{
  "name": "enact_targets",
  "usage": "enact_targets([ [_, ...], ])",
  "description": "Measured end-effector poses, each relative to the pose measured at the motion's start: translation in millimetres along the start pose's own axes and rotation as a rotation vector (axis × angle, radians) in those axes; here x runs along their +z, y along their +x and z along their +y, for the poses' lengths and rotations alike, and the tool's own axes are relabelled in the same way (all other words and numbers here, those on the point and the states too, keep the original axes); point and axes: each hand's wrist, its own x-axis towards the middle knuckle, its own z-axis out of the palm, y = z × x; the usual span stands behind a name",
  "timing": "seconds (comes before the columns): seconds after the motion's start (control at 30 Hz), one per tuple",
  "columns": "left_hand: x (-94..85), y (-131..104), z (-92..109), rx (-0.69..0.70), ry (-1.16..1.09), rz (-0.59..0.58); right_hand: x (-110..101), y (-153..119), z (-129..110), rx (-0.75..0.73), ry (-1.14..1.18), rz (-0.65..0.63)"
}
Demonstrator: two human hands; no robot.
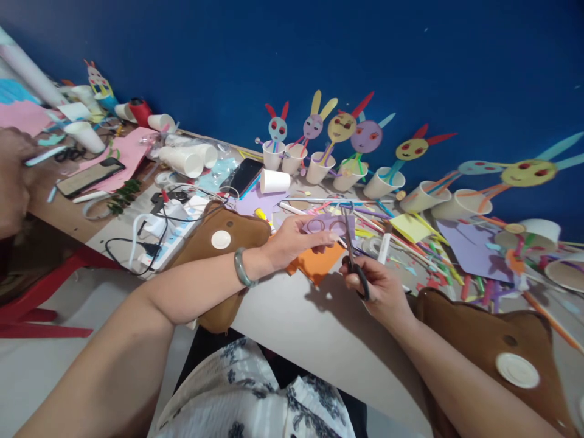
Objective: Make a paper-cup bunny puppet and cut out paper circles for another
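Observation:
Pinched in my left hand (301, 240) is a small piece of purple paper (322, 224) with round outlines drawn on it. My right hand (381, 289) grips black-handled scissors (351, 261), its fingers through the loops. The blades point away from me and stand at the right edge of the purple paper; whether they are biting into it I cannot tell. Just below the paper, orange paper (317, 264) lies on the table (292, 322). A green bangle (243, 267) circles my left wrist.
Paper cups (320, 167) with rabbit-faced paper figures line the blue wall. Brown cushions (214, 243) lie on both sides of me. A power strip (176, 234) with cables is at left, and colored strips and scraps cover the right. Another person's hand (16, 176) shows at far left.

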Motion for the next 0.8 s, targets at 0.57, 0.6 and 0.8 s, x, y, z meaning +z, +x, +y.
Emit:
enact_targets([
  [0.57, 1.7, 0.2, 3.5, -0.022, -0.042, 0.020, 1.4, -1.3, -5.6, 0.004, -0.049, -0.021],
  [0.6, 1.6, 0.2, 3.5, -0.019, -0.044, 0.019, 1.5, -1.4, -5.8, 0.001, -0.049, -0.020],
  [0.8, 0.5, 0.4, 4.3, -0.017, -0.030, 0.013, 1.2, -1.5, -3.6, -0.019, -0.061, -0.020],
])
